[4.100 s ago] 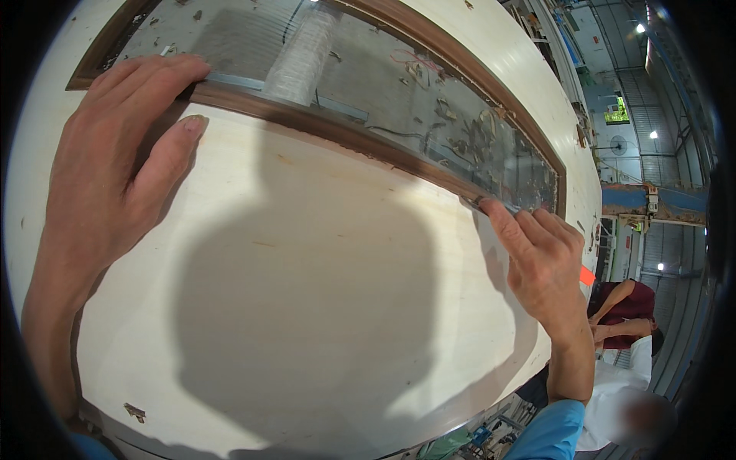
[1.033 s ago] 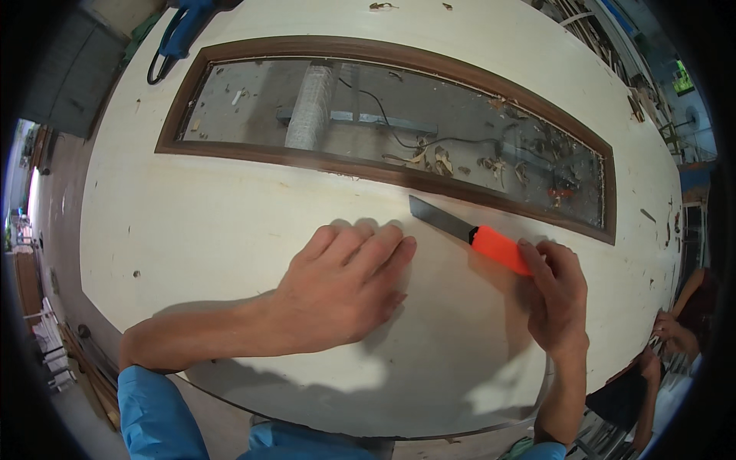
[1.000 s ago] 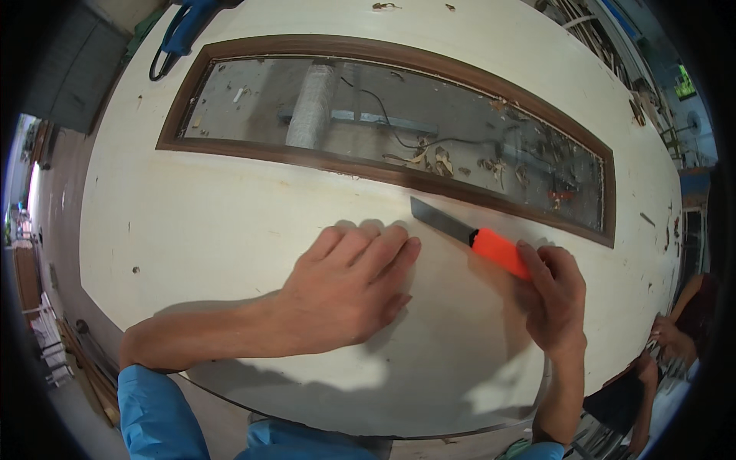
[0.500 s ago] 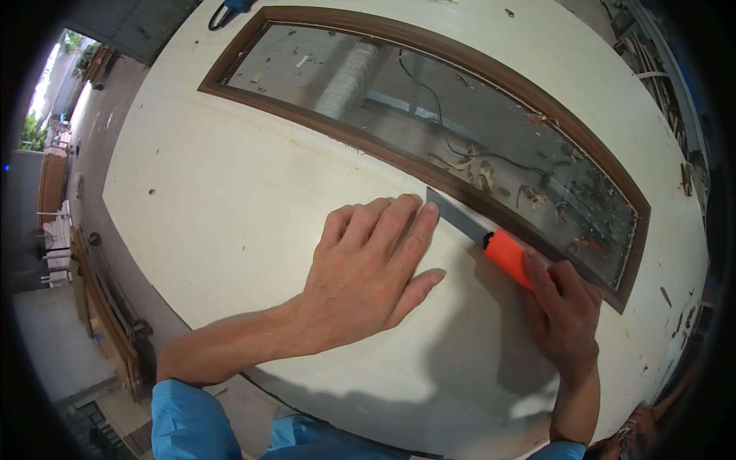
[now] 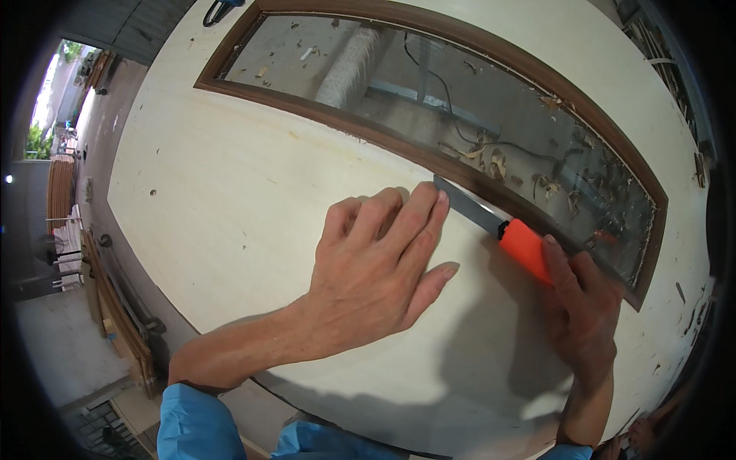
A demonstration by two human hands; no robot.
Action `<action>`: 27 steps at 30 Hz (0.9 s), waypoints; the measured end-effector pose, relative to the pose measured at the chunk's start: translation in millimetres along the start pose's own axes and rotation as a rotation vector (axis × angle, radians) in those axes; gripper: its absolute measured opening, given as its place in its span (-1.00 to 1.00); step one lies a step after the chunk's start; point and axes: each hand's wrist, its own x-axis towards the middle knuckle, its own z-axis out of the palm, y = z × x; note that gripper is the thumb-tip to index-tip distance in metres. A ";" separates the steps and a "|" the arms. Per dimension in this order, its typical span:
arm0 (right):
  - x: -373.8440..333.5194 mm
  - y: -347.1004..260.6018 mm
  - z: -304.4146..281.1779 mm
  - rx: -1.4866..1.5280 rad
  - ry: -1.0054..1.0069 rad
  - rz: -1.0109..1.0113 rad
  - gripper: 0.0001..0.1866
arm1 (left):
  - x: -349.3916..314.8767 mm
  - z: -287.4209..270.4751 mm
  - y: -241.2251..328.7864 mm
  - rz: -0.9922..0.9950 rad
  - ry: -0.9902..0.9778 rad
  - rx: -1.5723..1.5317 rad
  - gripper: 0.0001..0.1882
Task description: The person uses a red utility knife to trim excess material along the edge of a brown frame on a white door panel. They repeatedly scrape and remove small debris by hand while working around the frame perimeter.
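Note:
A knife with an orange handle (image 5: 526, 250) and a flat grey blade (image 5: 469, 207) lies low against the lower edge of a brown wooden frame (image 5: 360, 132). My right hand (image 5: 589, 307) is closed round the handle, index finger stretched along it. Beside the blade's tip, my left hand (image 5: 372, 264) rests on the white panel (image 5: 230, 207), fingers extended and thumb apart. Its index fingertip touches the blade near the tip. The frame surrounds a glass pane (image 5: 452, 107) set in the panel.
Wood shavings (image 5: 498, 165) and a dark cable (image 5: 433, 73) show in the area of the glass. A blue object (image 5: 222, 9) sits at the panel's far left edge. Boards (image 5: 115, 307) lean to the left, and slats (image 5: 659, 61) stand at the far right.
The view has shifted slightly. Both hands and the knife appear a little farther right and the blade a little higher, still along the frame's edge. The grip is the same.

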 end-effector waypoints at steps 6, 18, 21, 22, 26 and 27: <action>0.7 -5.6 0.9 -0.010 0.020 0.030 -0.35 | 0.4 0.7 1.6 -0.009 -0.004 0.014 -0.36; -1.9 4.5 2.4 -0.022 0.067 -0.021 -0.37 | 0.3 1.6 6.5 -0.027 0.043 0.000 -0.34; -2.1 10.1 3.3 0.000 0.050 -0.050 -0.32 | -0.9 1.7 5.3 -0.018 0.043 0.000 -0.34; -2.2 10.5 3.4 0.000 0.045 -0.054 -0.31 | -1.6 2.1 4.8 -0.018 0.041 -0.002 -0.34; 0.2 8.6 3.6 0.031 0.041 -0.022 -0.26 | -3.4 3.1 4.7 -0.026 0.036 -0.001 -0.32; 1.8 8.5 2.8 0.036 0.029 -0.014 -0.27 | -3.2 2.8 4.8 -0.035 0.028 -0.004 -0.32</action>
